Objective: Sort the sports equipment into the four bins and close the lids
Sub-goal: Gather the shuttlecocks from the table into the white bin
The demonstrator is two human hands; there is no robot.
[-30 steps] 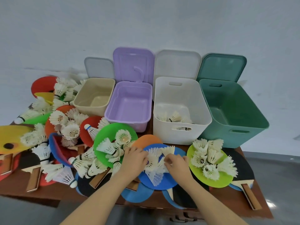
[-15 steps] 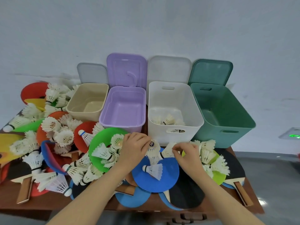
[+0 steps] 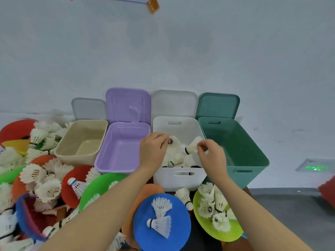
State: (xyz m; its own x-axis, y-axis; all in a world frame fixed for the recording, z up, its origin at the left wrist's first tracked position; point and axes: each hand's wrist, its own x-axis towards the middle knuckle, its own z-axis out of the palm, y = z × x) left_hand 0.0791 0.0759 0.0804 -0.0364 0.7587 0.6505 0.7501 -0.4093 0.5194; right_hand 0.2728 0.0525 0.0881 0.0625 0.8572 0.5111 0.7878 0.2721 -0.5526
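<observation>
Head view: both hands over the white bin [image 3: 179,178]. Left hand [image 3: 154,151] grip pinched on a shuttlecock [image 3: 173,143]; right hand [image 3: 211,153] grip pinched on a second shuttlecock [image 3: 193,146]. More lie in the bin. Beige bin [image 3: 81,140], purple bin [image 3: 121,147], green bin [image 3: 235,151] stand with lids up. Blue paddle [image 3: 163,223] nearest.

Bins — beige [image 3: 81,140], lilac [image 3: 123,144], white [image 3: 179,178], green [image 3: 241,153]; white shuttlecocks [image 3: 161,225] on a blue paddle [image 3: 163,238].
</observation>
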